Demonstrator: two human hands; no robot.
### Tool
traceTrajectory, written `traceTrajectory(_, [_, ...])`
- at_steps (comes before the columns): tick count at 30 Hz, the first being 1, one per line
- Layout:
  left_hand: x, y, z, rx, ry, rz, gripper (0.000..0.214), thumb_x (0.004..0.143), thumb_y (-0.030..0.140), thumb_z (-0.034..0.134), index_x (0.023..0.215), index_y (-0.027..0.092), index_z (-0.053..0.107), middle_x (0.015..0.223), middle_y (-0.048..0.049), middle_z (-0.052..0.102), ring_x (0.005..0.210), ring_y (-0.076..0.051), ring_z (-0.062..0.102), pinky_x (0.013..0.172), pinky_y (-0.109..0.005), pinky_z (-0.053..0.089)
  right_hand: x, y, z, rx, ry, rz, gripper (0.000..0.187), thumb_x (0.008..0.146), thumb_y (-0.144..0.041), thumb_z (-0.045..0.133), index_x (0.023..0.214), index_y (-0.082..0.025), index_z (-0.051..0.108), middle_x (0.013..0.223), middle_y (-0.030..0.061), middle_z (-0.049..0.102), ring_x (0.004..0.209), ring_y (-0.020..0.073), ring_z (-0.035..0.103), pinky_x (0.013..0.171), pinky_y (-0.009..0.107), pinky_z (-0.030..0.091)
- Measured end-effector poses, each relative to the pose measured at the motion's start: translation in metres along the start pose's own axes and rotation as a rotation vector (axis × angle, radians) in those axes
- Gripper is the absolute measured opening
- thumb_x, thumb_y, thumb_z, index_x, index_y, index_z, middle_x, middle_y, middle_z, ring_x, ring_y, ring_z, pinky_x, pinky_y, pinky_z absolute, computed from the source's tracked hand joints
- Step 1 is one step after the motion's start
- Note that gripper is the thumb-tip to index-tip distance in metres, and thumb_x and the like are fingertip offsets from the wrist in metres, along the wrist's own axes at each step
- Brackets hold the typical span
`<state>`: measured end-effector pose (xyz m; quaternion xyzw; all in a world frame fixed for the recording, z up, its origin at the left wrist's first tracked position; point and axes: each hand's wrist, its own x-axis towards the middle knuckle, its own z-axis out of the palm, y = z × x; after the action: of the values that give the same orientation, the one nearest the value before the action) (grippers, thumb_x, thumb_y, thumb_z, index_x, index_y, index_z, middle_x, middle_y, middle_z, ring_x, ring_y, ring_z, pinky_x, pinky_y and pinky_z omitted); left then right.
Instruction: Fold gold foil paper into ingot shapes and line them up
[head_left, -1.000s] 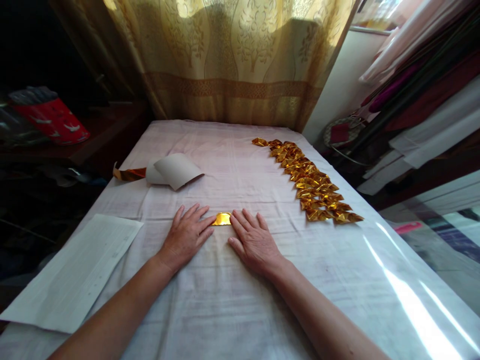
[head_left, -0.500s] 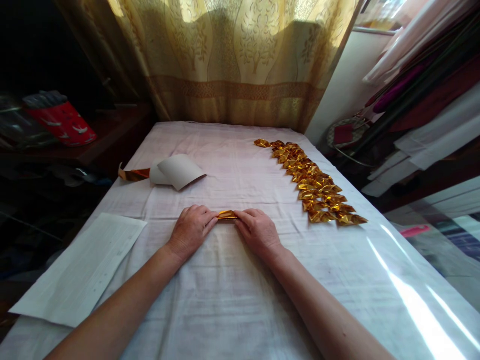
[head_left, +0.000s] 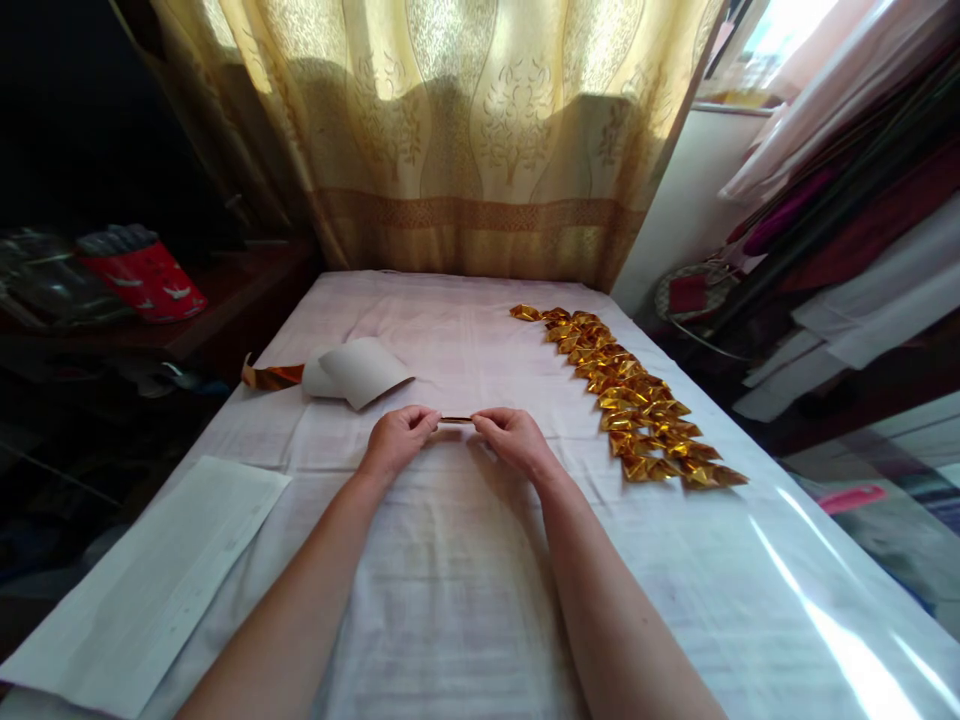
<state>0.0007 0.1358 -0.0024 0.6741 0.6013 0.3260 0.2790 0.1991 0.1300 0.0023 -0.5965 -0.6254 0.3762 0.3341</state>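
Between my two hands a narrow strip of folded gold foil paper (head_left: 456,420) is held edge-on, so only a thin line of it shows. My left hand (head_left: 401,438) pinches its left end between thumb and fingers. The right end is pinched the same way by my right hand (head_left: 513,437). Both hands are just above the white cloth (head_left: 450,580). To the right lie several folded gold foil pieces (head_left: 630,395), set in overlapping rows that slant toward me.
Left of my hands rests a curled grey-white sheet (head_left: 364,370) with orange-gold foil (head_left: 274,377) at its end. A flat white paper (head_left: 150,580) lies by the left edge. A red container (head_left: 146,280) stands on a dark side surface. A patterned curtain (head_left: 480,130) hangs behind.
The foil strip was lying flat with its gold face showing; now it is lifted slightly and turned edge-on. Both hands have changed from pressing on the cloth to pinching its ends. The view has tilted up.
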Motion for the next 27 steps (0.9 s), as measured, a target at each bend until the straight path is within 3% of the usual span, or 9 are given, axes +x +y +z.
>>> traceTrajectory(7, [-0.005, -0.009, 0.01, -0.115, 0.1, -0.021, 0.037, 0.083, 0.047, 0.057, 0.098, 0.02, 0.077, 0.097, -0.0039, 0.078, 0.089, -0.021, 0.072, 0.077, -0.027, 0.055, 0.009, 0.011, 0.006, 0.094, 0.001, -0.01, 0.036, 0.079, -0.041, 0.057, 0.095, -0.016, 0.078, 0.079, 0.0031, 0.075, 0.068, 0.0162, 0.065, 0.061, 0.024, 0.048])
traceTrajectory(15, [-0.007, -0.007, 0.012, -0.072, 0.135, -0.046, 0.03, 0.079, 0.034, 0.068, 0.105, 0.023, 0.077, 0.104, -0.0035, 0.077, 0.088, -0.02, 0.073, 0.086, -0.032, 0.057, 0.011, 0.02, 0.013, 0.062, 0.129, -0.08, 0.023, 0.081, -0.032, 0.062, 0.096, -0.024, 0.078, 0.094, 0.0028, 0.078, 0.08, 0.019, 0.071, 0.077, 0.03, 0.055])
traceTrajectory(23, [-0.006, -0.003, 0.011, 0.017, 0.174, -0.097, 0.029, 0.078, 0.028, 0.063, 0.104, 0.023, 0.076, 0.099, -0.0023, 0.078, 0.077, -0.017, 0.071, 0.076, -0.029, 0.057, 0.008, 0.016, 0.026, -0.173, 0.326, -0.333, 0.02, 0.088, -0.027, 0.059, 0.097, -0.023, 0.077, 0.083, 0.0035, 0.075, 0.066, 0.0147, 0.066, 0.068, 0.025, 0.053])
traceTrajectory(27, [-0.004, -0.004, 0.009, 0.024, 0.196, -0.109, 0.029, 0.077, 0.027, 0.059, 0.1, 0.023, 0.075, 0.09, -0.0006, 0.078, 0.068, -0.015, 0.068, 0.07, -0.026, 0.055, 0.006, 0.013, 0.029, -0.256, 0.369, -0.434, 0.021, 0.091, -0.026, 0.057, 0.097, -0.023, 0.077, 0.085, 0.0046, 0.075, 0.073, 0.0155, 0.068, 0.071, 0.024, 0.052])
